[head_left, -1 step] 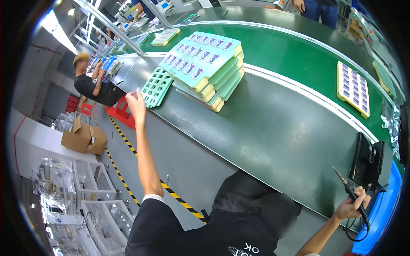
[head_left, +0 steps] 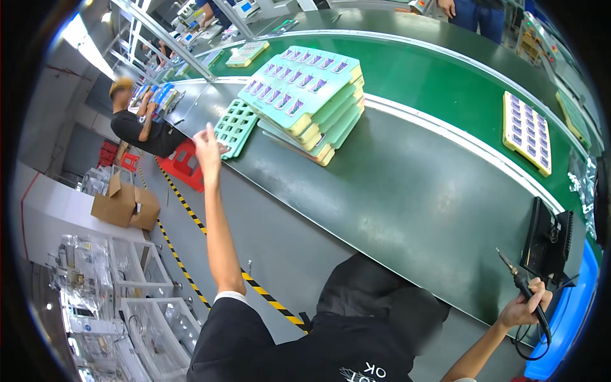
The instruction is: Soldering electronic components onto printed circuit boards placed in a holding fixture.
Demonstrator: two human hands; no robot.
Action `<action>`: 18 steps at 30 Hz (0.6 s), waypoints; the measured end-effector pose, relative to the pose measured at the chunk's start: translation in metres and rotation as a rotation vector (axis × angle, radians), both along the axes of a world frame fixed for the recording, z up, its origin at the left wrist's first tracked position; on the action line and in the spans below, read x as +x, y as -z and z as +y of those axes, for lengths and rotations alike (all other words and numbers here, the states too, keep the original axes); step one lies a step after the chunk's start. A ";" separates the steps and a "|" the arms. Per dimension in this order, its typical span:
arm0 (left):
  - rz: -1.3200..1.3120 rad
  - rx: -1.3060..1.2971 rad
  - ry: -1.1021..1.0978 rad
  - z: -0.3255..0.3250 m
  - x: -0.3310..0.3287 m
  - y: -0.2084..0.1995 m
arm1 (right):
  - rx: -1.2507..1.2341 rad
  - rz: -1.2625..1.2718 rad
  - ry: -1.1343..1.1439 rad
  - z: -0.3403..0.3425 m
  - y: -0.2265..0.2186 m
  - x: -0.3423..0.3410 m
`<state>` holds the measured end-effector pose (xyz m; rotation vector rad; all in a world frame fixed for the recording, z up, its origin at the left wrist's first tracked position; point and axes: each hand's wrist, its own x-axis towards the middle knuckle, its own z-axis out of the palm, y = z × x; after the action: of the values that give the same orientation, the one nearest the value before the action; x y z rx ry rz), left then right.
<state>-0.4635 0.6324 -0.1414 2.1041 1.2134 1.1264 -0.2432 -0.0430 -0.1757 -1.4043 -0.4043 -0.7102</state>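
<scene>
My right hand (head_left: 520,311) is wrapped round the dark handle of a soldering iron (head_left: 523,286), its thin tip pointing up and left over the bench edge. Stretched far out to the left, my left hand (head_left: 208,155) has its fingers apart, beside a green tray (head_left: 247,135) with rows of square cut-outs. The thumb side overlaps the tray's near edge; whether it touches I cannot tell. Right of this tray stands a leaning stack of green and yellow trays (head_left: 273,115), the top one holding rows of small dark purplish parts.
A dark bench (head_left: 394,191) runs before me, with a green conveyor (head_left: 420,83) behind it. One yellow tray of parts (head_left: 507,130) lies on the conveyor at right. A black stand (head_left: 541,239) and a blue bin (head_left: 582,299) are near my right hand. Another person (head_left: 143,124) works at far left.
My left hand has shifted slightly right and up against the green tray's edge, its fingers spreading more. The right hand and soldering iron have stayed put.
</scene>
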 end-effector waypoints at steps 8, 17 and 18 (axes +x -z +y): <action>-0.255 -0.430 0.207 -0.140 0.117 -0.040 | 0.039 0.018 0.029 -0.003 0.007 0.000; -0.698 -0.569 0.605 -0.139 0.090 -0.032 | 0.065 -0.017 0.043 -0.005 0.005 -0.002; -0.722 -0.534 0.597 -0.128 0.085 -0.029 | 0.081 -0.021 0.036 -0.003 0.003 -0.002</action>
<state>-0.3782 0.5047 -0.1120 1.3186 0.4210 0.9881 -0.2454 -0.0460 -0.1791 -1.3313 -0.3632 -0.7628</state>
